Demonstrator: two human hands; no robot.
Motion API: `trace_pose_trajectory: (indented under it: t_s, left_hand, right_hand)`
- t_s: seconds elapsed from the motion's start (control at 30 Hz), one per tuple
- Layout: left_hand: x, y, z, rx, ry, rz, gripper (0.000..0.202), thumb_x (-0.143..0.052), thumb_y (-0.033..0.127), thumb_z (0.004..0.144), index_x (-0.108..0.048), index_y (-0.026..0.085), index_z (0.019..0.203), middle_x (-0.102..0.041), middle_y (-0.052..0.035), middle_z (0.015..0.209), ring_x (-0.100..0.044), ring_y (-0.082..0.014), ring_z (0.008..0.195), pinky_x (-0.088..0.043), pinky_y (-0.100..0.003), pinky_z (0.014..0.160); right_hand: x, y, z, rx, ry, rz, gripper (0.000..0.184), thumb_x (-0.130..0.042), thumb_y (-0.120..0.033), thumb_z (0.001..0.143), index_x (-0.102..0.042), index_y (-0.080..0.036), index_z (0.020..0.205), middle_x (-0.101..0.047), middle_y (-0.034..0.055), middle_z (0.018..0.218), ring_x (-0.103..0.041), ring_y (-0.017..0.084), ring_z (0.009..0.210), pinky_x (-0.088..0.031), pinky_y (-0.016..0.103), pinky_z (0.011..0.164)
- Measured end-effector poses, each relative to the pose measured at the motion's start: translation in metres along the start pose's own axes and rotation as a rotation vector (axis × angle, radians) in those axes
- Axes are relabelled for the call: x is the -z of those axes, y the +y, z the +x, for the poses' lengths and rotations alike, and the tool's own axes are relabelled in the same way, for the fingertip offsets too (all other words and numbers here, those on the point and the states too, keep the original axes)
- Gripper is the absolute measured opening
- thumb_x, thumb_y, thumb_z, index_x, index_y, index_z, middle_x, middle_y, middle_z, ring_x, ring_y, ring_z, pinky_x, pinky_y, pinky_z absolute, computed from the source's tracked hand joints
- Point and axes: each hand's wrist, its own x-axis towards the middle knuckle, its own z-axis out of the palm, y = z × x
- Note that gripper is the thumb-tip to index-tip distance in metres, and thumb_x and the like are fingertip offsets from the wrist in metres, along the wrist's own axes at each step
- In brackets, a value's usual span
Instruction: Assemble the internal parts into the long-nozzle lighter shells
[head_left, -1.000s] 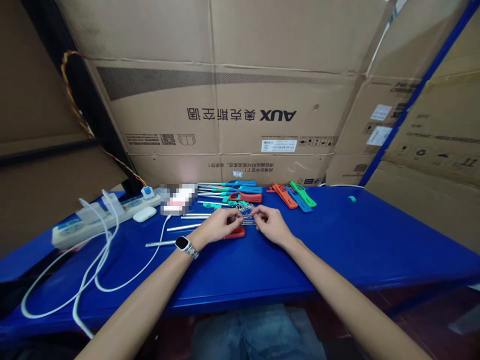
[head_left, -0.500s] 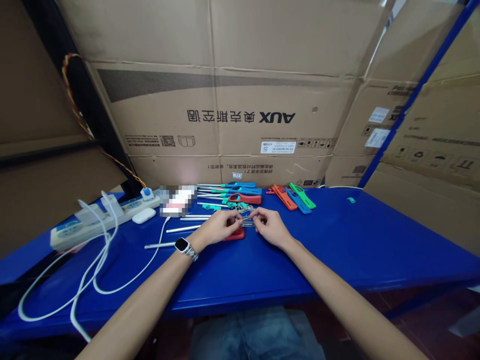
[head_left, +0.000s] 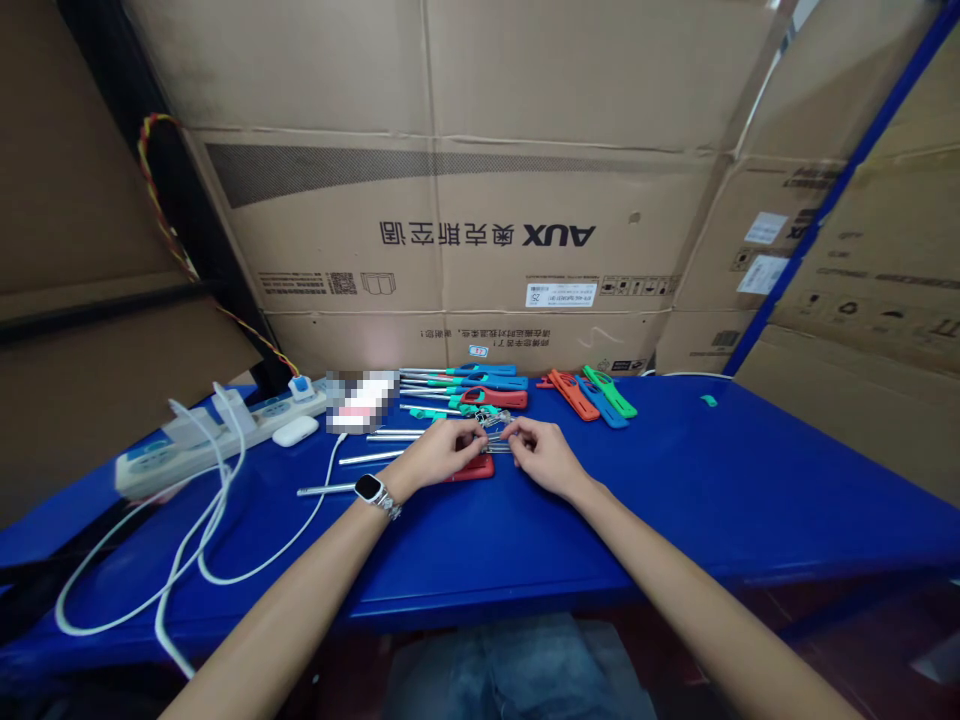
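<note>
Small metal part [head_left: 495,433] pinched btw left hand [head_left: 442,455] & right hand [head_left: 541,455]: too small to ID. Red handle [head_left: 474,469] mostly hidden under left hand. Pixelated patch [head_left: 362,400], 10 o'clock of hands: unreadable. White cable [head_left: 225,560] cut by bottom edge.

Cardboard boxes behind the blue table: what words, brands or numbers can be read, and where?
"AUX": large print on the big cardboard box.
"奥克斯空调": just left of it, the characters running right to left.
White sticker, small print below and labels farther right: too small to read.
</note>
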Motion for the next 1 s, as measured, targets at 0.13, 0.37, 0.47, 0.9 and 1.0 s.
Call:
trace_pose_trajectory:
  t_s: [0.13,0.37,0.47,0.9,1.0]
  left_hand:
    - [0.001,-0.001,0.000,0.019,-0.009,-0.025,0.037,-0.047,0.045,0.094,-0.067,0.015,0.089,-0.059,0.0001,0.063,-0.047,-0.0133,0.055,-0.031,-0.024,0.052]
    - [0.001,0.002,-0.001,0.002,-0.007,-0.003,0.035,-0.046,0.044,0.095,-0.066,0.016,0.087,-0.057,0.0011,0.062,-0.046,-0.0130,0.054,-0.032,-0.025,0.053]
    - [0.003,0.006,0.003,-0.004,0.000,0.030,0.034,-0.045,0.042,0.096,-0.065,0.016,0.088,-0.059,0.0005,0.064,-0.048,-0.0136,0.056,-0.032,-0.025,0.054]
    - [0.015,0.017,0.049,-0.105,-0.036,0.198,0.020,-0.050,0.023,0.091,-0.069,0.017,0.094,-0.070,-0.0052,0.081,-0.061,-0.0177,0.069,-0.042,-0.026,0.065]
    - [0.019,0.016,0.034,-0.092,-0.013,0.173,0.020,-0.051,0.028,0.092,-0.068,0.017,0.094,-0.069,-0.0041,0.079,-0.062,-0.0177,0.069,-0.044,-0.027,0.066]
  right_hand:
    - [0.000,0.000,0.000,-0.003,-0.002,0.007,0.017,-0.050,-0.019,0.080,-0.067,-0.017,0.084,-0.057,-0.0038,0.051,-0.051,0.012,0.047,-0.036,0.021,0.051]
    - [0.005,0.002,0.003,-0.028,0.037,0.081,0.018,-0.050,-0.022,0.080,-0.066,-0.016,0.085,-0.058,-0.0033,0.054,-0.050,0.011,0.048,-0.037,0.022,0.052]
    - [0.015,0.007,0.009,-0.058,0.071,0.067,0.019,-0.051,-0.026,0.082,-0.066,-0.016,0.089,-0.057,-0.0034,0.054,-0.050,0.012,0.049,-0.038,0.022,0.052]
    - [0.028,0.009,0.020,-0.212,-0.062,-0.442,0.016,-0.074,-0.038,0.075,-0.068,-0.023,0.070,-0.068,0.0040,0.071,-0.057,0.017,0.063,-0.031,0.027,0.057]
    - [0.026,0.005,0.021,-0.250,-0.105,-0.518,0.017,-0.071,-0.040,0.077,-0.069,-0.023,0.075,-0.070,0.0036,0.078,-0.062,0.018,0.071,-0.035,0.027,0.060]
